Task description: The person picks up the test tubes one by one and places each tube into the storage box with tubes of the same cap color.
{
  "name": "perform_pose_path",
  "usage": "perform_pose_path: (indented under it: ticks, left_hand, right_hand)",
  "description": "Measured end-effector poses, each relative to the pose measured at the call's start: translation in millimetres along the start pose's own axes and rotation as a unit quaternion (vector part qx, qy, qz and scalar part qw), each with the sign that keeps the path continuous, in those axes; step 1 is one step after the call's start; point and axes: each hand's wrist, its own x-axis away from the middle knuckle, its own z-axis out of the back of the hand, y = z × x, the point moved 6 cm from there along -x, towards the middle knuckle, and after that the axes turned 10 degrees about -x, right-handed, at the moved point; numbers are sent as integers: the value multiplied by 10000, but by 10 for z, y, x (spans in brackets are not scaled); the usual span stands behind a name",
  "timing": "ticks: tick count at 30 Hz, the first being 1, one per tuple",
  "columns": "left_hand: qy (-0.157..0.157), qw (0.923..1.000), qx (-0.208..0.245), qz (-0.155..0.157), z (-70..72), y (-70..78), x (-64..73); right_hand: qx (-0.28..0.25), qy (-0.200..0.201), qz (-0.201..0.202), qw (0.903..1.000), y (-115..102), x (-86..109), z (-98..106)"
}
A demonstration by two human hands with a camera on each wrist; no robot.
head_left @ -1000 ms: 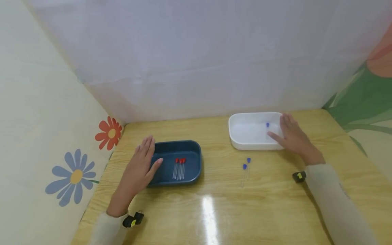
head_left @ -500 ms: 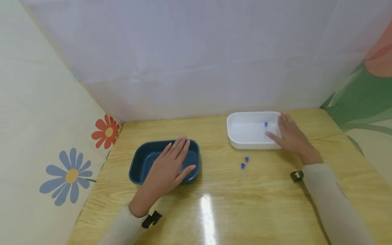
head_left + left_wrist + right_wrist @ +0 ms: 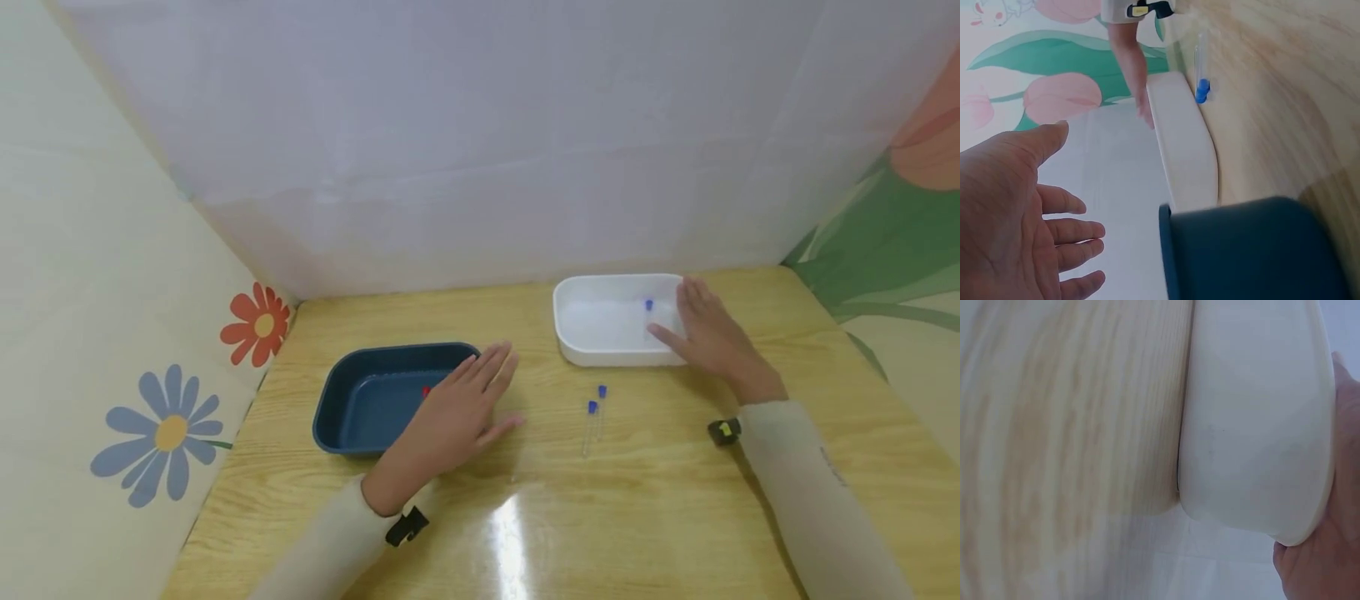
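My left hand (image 3: 457, 417) is stretched out above the right end of the dark blue tray (image 3: 367, 421), fingers straight and holding nothing. It hides most of the red-capped clear tubes inside; one red cap (image 3: 426, 391) peeks out beside it. My right hand (image 3: 716, 337) rests on the right end of the white tray (image 3: 600, 329), fingers straight along the rim, thumb over the inside. Within the white tray is a clear tube with a blue cap (image 3: 648, 306). Two more blue-capped clear tubes (image 3: 592, 407) lie side by side on the table in front of it.
Both trays stand on a wood-grain table (image 3: 637, 517), the white one farther back. A pale cloth wall (image 3: 450, 167) rises behind the table, with flower-printed walls at left and right. Each sleeve has a small black device (image 3: 407, 527) at the wrist.
My left hand has swept rightward from the blue tray's left end, across the tray, to its right end, covering the red-capped tubes. The right hand stays at the white tray.
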Motion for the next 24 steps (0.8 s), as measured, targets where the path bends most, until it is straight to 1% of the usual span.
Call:
perform_pose_path:
  ticks: [5,9,13,17,21,24]
  left_hand:
    - [-266,9992,257,-146,-142,123,-100]
    - [-575,9978,209,-253,-267,245,-173]
    - [-770,9960,286,-342,-342,364,-227]
    - [-762,9954,372,-443,-387,453,-273]
    - [-656,9956,423,-519,-423,505,-325]
    - [-649,9954,452,-539,-457,534,-373]
  right_hand:
    - [-29,10,26,10000,15,2,1]
    - [-74,3,11,10000,20,7,-2]
    - [-86,4,21,10000,22,1,-7]
    - [-55,-2,36,10000,33,-7,-13]
    - [-45,10,34,10000,47,-8,-12]
    - [-45,49,63,10000,52,-14,-6]
